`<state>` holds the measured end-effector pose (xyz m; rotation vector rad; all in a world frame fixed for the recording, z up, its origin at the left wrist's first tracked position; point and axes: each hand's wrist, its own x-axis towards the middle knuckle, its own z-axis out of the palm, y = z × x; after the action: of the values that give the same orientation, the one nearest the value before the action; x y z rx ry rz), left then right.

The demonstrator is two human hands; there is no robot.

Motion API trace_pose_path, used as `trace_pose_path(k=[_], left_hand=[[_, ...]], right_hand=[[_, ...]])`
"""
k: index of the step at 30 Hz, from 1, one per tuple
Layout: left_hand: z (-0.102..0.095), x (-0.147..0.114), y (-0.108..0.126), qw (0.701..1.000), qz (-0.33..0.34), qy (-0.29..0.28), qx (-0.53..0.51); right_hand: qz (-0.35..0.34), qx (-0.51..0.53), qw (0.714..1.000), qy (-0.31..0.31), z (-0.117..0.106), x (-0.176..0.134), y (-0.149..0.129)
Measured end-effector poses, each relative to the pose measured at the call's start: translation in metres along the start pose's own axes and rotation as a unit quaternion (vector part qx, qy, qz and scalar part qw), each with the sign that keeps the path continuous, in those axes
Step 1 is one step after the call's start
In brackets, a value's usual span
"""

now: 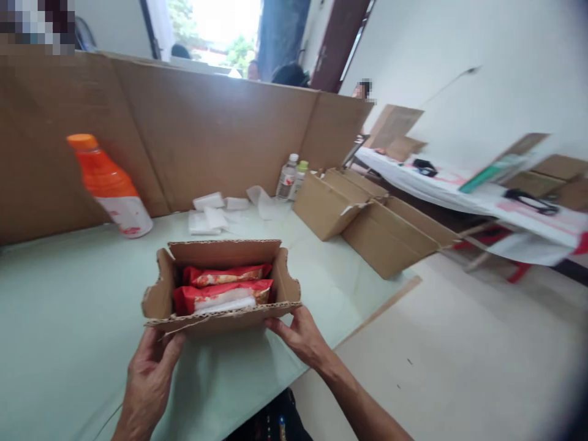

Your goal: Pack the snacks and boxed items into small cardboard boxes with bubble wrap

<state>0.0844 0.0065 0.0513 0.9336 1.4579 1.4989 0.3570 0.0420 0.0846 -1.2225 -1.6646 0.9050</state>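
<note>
An open cardboard box (pixel 225 321) is in front of me on the pale green table, its flaps cut short with rough edges. Two red food packets (pixel 225 295) stand inside it, with a white piece along the near wall. My left hand (pixel 154 367) grips the near left corner, thumb on the front wall and fingers partly hidden under the edge. At the near right corner my right hand (pixel 301 334) holds the same box, its thumb along the front and the other fingers hidden behind the side.
An orange-capped bottle (pixel 114 187) stands at the left against a cardboard screen (pixel 220 135). White foam pieces (pixel 209 214) and two small bottles (pixel 288 177) are behind the box. More open boxes (pixel 386 236) sit at the right table edge. People and another table (pixel 482 196) are beyond.
</note>
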Motion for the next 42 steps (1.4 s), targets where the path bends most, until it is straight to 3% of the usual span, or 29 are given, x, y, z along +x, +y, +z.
trace_pose_path(k=[2, 6, 10, 13, 16, 19, 22, 26, 29, 32, 35, 39, 42], left_hand=[[0.039, 0.003, 0.0, 0.997, -0.008, -0.074, -0.007], [0.15, 0.002, -0.002, 0.971, -0.009, -0.237, -0.022], [0.264, 0.004, -0.005, 0.951, 0.039, -0.308, -0.004], [0.337, 0.008, -0.008, 0.95, 0.042, -0.308, 0.03], [0.397, 0.009, -0.012, 0.943, 0.027, -0.33, 0.048], [0.438, 0.006, -0.017, 0.929, 0.001, -0.368, 0.047], [0.459, 0.001, -0.024, 0.906, -0.004, -0.422, 0.039], [0.453, -0.002, -0.033, 0.854, 0.023, -0.517, 0.047], [0.418, -0.003, -0.036, 0.819, 0.055, -0.565, 0.09], [0.354, -0.008, -0.037, 0.795, 0.094, -0.582, 0.141], [0.267, -0.017, -0.036, 0.781, 0.132, -0.575, 0.206], [0.157, -0.041, -0.025, 0.751, 0.166, -0.537, 0.346], [0.095, -0.056, -0.016, 0.762, 0.141, -0.511, 0.373]], right_hand=[[0.027, -0.033, 0.998, 0.041, -0.039, -0.011, 0.014], [0.144, -0.123, 0.972, 0.139, -0.135, -0.055, 0.048], [0.21, -0.161, 0.936, 0.234, -0.204, -0.095, 0.08], [0.222, -0.178, 0.907, 0.31, -0.226, -0.109, 0.096], [0.217, -0.178, 0.881, 0.38, -0.23, -0.105, 0.107], [0.187, -0.157, 0.87, 0.428, -0.227, -0.09, 0.116], [0.141, -0.118, 0.879, 0.441, -0.225, -0.075, 0.129], [0.116, -0.081, 0.886, 0.441, -0.224, -0.069, 0.146], [0.153, -0.07, 0.878, 0.448, -0.218, -0.08, 0.151], [0.202, -0.09, 0.863, 0.455, -0.201, -0.098, 0.146], [0.186, -0.134, 0.875, 0.427, -0.17, -0.108, 0.136], [0.107, -0.19, 0.922, 0.319, -0.115, -0.099, 0.12], [0.032, -0.196, 0.958, 0.208, -0.077, -0.074, 0.114]])
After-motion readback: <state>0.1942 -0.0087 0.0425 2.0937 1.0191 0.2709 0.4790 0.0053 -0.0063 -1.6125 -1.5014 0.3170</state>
